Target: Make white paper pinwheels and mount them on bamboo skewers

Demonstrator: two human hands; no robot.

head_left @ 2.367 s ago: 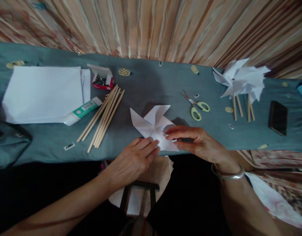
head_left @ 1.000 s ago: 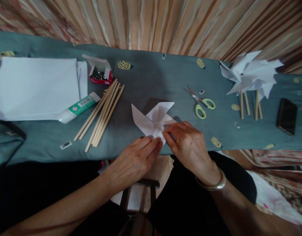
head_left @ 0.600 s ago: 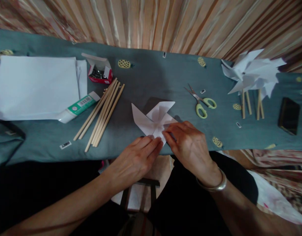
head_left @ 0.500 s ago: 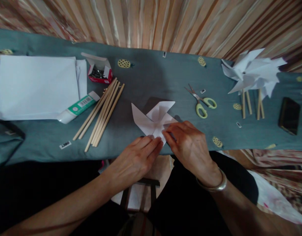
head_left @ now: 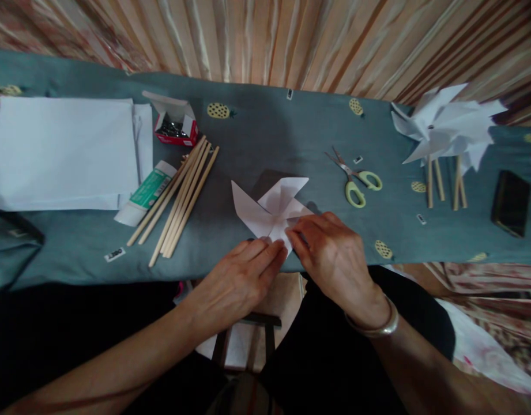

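A white paper pinwheel lies on the cloth near the table's front edge, its blades folded toward the middle. My left hand has its fingers pressed together on the pinwheel's near blade. From the other side my right hand, with a bangle at the wrist, pinches the paper close to the same blade. Both sets of fingertips are nearly meeting and cover the pinwheel's near corner. To the right of the pinwheel lie scissors with green handles, blades partly apart.
Several wooden sticks lie left of the pinwheel, beside a green-and-white glue tube. Behind them stands a red box of metal pins. A paper stack is far left. Finished pinwheels on sticks and a phone lie right.
The glue tube has rolled or turned on the cloth, and its label now faces differently. My hands and the pinwheel have hardly moved.
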